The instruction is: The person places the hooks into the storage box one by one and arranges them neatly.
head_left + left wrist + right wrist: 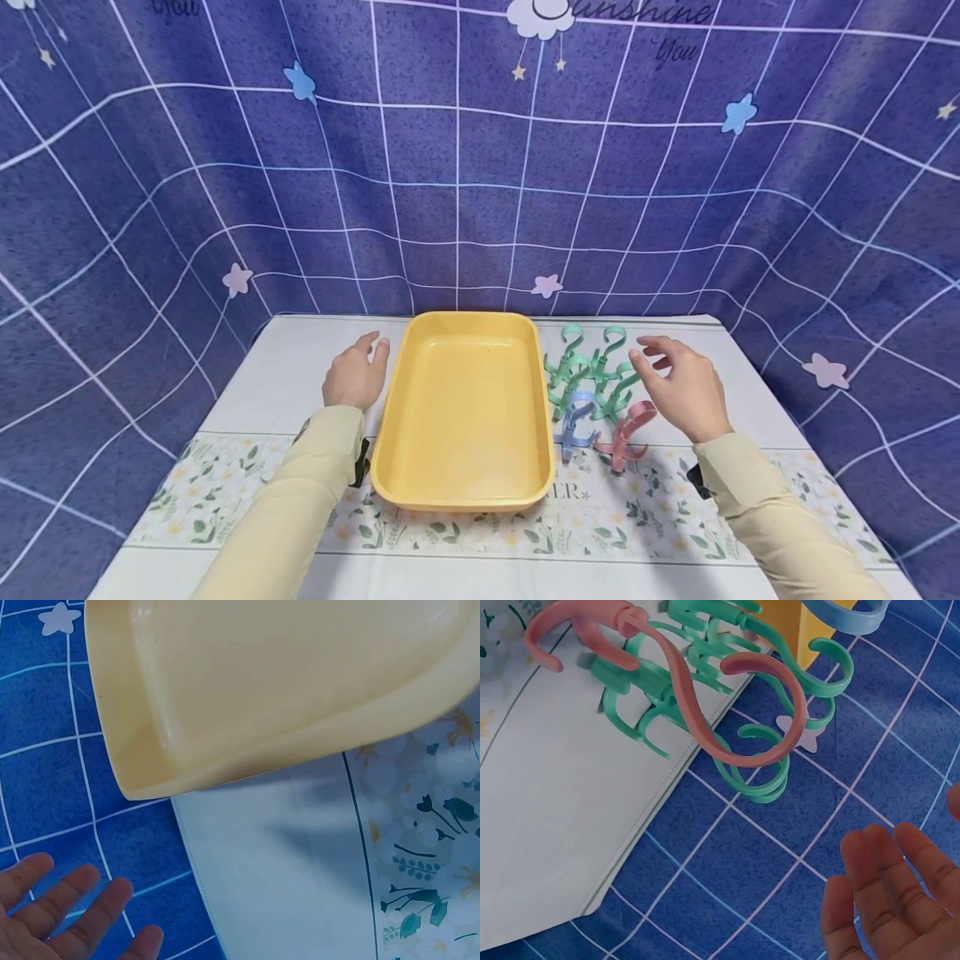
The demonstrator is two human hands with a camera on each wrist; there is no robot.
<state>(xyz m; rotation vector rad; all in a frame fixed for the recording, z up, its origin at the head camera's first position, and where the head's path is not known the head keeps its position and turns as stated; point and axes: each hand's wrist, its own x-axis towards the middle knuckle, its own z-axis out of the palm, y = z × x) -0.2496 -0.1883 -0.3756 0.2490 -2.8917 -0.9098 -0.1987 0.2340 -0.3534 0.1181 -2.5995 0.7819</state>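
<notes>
Both hands are empty, fingers loose: the left hand [356, 377] just left of the tray [465, 496], the right hand [684, 390] reaching over the clips [594, 392] right of it. Picking up looks to be just starting; next, I'd say, comes pinching one clip free of the tangle.

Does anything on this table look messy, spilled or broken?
Nothing looks broken or spilled. The yellow tray sits flat and empty; the coloured clip hooks beside it lie in a loose tangled heap, near the right hand.

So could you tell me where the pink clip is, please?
In the head view, the pink clip lies right of the yellow tray, beside the blue clip, near the right hand.
</notes>
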